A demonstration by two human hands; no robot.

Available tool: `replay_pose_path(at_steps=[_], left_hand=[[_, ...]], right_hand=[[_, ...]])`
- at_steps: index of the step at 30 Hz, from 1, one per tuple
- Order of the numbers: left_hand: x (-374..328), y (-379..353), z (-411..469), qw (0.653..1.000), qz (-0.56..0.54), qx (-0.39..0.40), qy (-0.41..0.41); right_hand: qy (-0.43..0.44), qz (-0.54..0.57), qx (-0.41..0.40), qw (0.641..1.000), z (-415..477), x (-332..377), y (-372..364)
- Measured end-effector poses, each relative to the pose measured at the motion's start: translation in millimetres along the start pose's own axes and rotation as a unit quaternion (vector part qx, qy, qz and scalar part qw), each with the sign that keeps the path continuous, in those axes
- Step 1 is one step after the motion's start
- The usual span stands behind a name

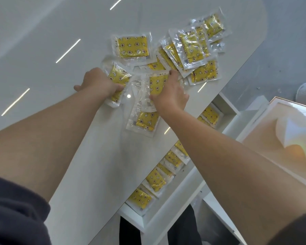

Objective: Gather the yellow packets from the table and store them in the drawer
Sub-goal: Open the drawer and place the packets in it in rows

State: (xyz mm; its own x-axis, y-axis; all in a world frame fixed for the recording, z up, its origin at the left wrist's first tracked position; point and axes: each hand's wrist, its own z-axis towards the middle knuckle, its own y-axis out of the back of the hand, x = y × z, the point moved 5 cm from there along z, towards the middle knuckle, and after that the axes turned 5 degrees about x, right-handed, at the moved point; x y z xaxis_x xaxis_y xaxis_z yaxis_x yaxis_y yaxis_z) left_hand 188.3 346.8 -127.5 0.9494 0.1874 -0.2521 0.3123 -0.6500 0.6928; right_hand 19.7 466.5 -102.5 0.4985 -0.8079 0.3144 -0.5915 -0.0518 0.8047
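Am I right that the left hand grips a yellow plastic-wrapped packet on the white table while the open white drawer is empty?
No: the head view shows the white drawer holding several yellow packets; the left hand does grip a packet.

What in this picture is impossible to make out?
Head view: how many yellow packets lie in the pile, since they overlap.
Head view: the drawer's inner side, hidden under the table edge and right forearm.
Head view: the packets' lettering, too small and blurred.
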Motion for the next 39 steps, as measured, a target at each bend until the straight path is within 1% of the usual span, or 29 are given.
replay_pose_path(at_steps=[2, 4, 7, 10, 12, 14, 16, 20, 23, 26, 28, 31, 34, 36, 38, 39], left_hand=[[4.7, -4.1, -8.8, 0.999, -0.042, 0.007, -0.017], [9.3, -7.7, -19.0, 0.997, -0.073, 0.006, -0.031], [22.4, -16.9, -35.0, 0.989, -0.145, 0.035, -0.008], [38.8, -33.1, -50.0, 0.960, -0.266, 0.079, 0.027], [43.6, -46.2, -61.0, 0.940, -0.316, 0.124, 0.034], [45.4, -61.0, -68.6, 0.919, -0.353, 0.171, 0.041], [46.6, -71.5, -76.1, 0.897, -0.389, 0.201, 0.054], [41.3, -86.5, -94.0, 0.853, -0.454, 0.252, 0.043], [33.3, -93.0, -110.7, 0.839, -0.478, 0.259, 0.027], [27.8, -104.9, -126.3, 0.840, -0.473, 0.264, 0.023], [22.7, -115.4, -135.3, 0.844, -0.464, 0.268, 0.017], [6.3, -131.6, -150.8, 0.843, -0.458, 0.283, 0.006], [-11.0, -158.0, -164.1, 0.851, -0.441, 0.284, 0.018], [-21.5, -186.1, -172.6, 0.857, -0.434, 0.278, 0.030], [-32.4, -221.6, -181.0, 0.859, -0.429, 0.276, 0.049], [-37.3, -239.9, -185.0, 0.857, -0.429, 0.279, 0.060]], right_hand=[[-0.015, 0.106, 0.019, 0.994, -8.5, -5.0, 3.8], [-0.039, 0.208, 0.044, 0.976, -18.0, -13.4, 6.9], [-0.085, 0.267, 0.076, 0.957, -32.7, -31.9, 1.3], [-0.146, 0.324, 0.104, 0.929, -49.0, -47.6, -12.3], [-0.167, 0.360, 0.127, 0.909, -57.3, -50.0, -24.5], [-0.170, 0.394, 0.150, 0.891, -62.0, -46.4, -34.2], [-0.161, 0.418, 0.162, 0.880, -62.1, -44.5, -38.2], [-0.126, 0.425, 0.202, 0.873, -63.2, -55.1, -37.7], [-0.119, 0.438, 0.235, 0.859, -68.3, -74.5, -36.5], [-0.120, 0.426, 0.243, 0.863, -70.4, -101.9, -27.9], [-0.128, 0.437, 0.250, 0.855, -70.8, -122.9, -19.9], [-0.132, 0.474, 0.286, 0.822, -65.5, -157.1, -7.2], [-0.133, 0.478, 0.357, 0.791, -51.7, -189.5, 9.5], [-0.133, 0.442, 0.396, 0.794, -37.2, -210.8, 22.5], [-0.131, 0.390, 0.414, 0.812, -16.1, -234.6, 36.3], [-0.134, 0.360, 0.411, 0.827, -3.0, -247.0, 42.7]])
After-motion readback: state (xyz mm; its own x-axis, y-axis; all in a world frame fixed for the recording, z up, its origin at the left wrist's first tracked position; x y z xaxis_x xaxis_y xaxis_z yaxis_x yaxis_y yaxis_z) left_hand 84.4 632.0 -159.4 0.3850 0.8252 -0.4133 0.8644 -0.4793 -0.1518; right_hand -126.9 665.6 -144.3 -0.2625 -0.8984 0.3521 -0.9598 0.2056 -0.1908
